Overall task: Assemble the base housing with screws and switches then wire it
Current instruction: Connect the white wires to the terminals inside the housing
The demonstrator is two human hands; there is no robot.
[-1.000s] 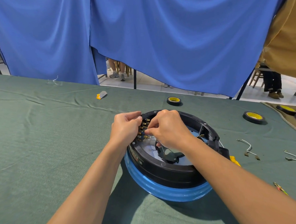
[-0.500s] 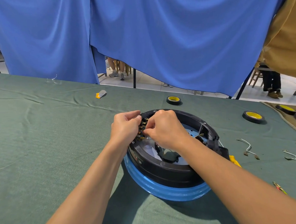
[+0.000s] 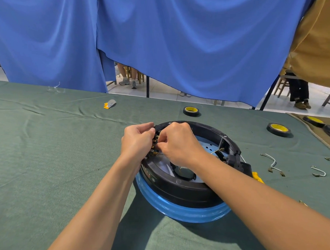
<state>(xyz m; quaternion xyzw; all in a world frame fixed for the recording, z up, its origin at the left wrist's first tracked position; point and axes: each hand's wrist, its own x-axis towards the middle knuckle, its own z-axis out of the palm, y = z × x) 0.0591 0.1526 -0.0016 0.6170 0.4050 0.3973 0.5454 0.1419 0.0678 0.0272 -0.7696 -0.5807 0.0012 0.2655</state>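
The housing (image 3: 183, 192) sits on the green-clothed table (image 3: 47, 150), a little right of centre and close to the person. It is a round black ring with a tall, smooth wall, seated in a glossy blue base that shows as a band under its near side. Inside it are a pale blue floor with small holes, a dark central opening and a loose wire end near the right wall. A black box juts from its right rim. At the left rim is a column of switches (image 3: 155, 144) with brass terminals. The left hand (image 3: 137, 140) has its grip curled round the rim beside them. The right hand (image 3: 177, 143) reaches in from inside the ring, its grip pinched together on a terminal; whether it also holds a wire is hidden. Spare wires (image 3: 271, 161) lie on the table to the right.
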